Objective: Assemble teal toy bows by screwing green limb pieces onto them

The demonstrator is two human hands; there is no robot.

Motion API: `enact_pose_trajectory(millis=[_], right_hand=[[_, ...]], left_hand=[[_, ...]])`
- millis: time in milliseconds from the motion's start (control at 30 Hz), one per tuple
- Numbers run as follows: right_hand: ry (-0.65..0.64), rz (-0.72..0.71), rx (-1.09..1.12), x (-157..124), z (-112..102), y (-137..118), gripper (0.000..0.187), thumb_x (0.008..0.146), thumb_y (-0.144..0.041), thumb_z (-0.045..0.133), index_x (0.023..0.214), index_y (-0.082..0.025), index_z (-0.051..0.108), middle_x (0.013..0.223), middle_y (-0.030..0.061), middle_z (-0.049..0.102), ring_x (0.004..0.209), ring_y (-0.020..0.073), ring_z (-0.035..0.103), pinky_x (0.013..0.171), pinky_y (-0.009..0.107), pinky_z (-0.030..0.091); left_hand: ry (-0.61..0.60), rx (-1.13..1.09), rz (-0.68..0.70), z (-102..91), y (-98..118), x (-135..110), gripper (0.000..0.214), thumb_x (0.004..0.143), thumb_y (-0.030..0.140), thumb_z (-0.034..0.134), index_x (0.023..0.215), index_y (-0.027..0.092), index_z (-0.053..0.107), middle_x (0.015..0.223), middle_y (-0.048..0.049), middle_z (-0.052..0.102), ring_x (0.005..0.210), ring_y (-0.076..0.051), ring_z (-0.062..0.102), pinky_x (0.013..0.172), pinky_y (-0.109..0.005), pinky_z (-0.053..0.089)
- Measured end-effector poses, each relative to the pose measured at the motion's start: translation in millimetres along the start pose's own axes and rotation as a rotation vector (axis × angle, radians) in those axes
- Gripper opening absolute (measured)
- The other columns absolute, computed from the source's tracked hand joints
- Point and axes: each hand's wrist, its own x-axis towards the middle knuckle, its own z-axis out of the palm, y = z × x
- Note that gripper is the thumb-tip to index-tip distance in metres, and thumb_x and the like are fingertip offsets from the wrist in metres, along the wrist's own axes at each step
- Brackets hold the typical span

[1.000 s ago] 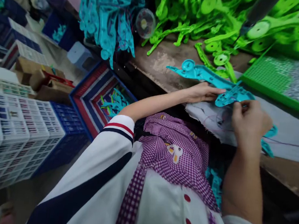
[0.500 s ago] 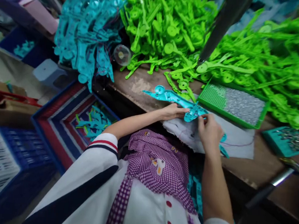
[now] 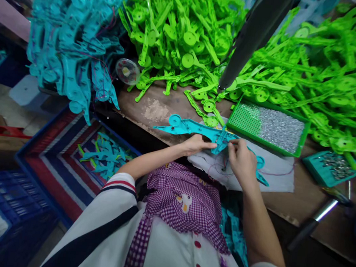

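Note:
A long blue plastic part (image 3: 194,127) with a round boss near its left end lies level above the bench edge. My left hand (image 3: 195,145) grips its lower edge, thumb stretched along it. Thumb and fingers of my right hand (image 3: 242,158) are pinched together close against the part's right portion; whatever is between the fingertips is too small to make out. Under both hands lies a white cloth (image 3: 279,177) with a thin dark red wire or thread on it. Another blue piece (image 3: 262,177) rests there, partly hidden by my right hand.
Green plastic parts (image 3: 190,38) are heaped behind, blue ones (image 3: 76,48) at left. A green tray (image 3: 268,143) holds small silvery pieces; a teal tray (image 3: 317,174) holds metal pieces. A hammer (image 3: 321,214) lies at right. A dark post (image 3: 246,39) slants down over the bench.
The view has shifted, so the bench things appear further left. The blue part has turned slightly in my left hand. My right fingers stay pinched near its right portion.

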Motion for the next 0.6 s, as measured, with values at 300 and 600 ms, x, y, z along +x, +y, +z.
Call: enact_pose_trajectory(millis=[300,600], right_hand=[[-0.113,0.008,0.010,-2.1,4.5,-3.9,0.029,0.097,-0.040,0.044,0.107,-0.020,0.063,0.090,0.0107,0.076,0.080,0.0282,0.068,0.065,0.031,0.030],[-0.081,0.084,0.248,3.7,-3.1,-2.6,0.035,0.091,-0.044,0.047,0.101,-0.019,0.068,0.089,0.0103,0.076,0.083,0.0270,0.069,0.070,0.033,0.040]], left_hand=[[0.171,-0.117,-0.089,-0.1,-0.2,-26.3,0.035,0.058,0.020,0.094,0.084,0.012,0.072,0.084,-0.0092,0.072,0.092,-0.023,0.069,0.102,-0.048,0.050],[0.111,-0.137,-0.029,14.5,6.7,-34.9,0.041,0.055,0.031,0.097,0.085,0.014,0.075,0.086,-0.0069,0.074,0.090,-0.021,0.069,0.105,-0.045,0.047]])
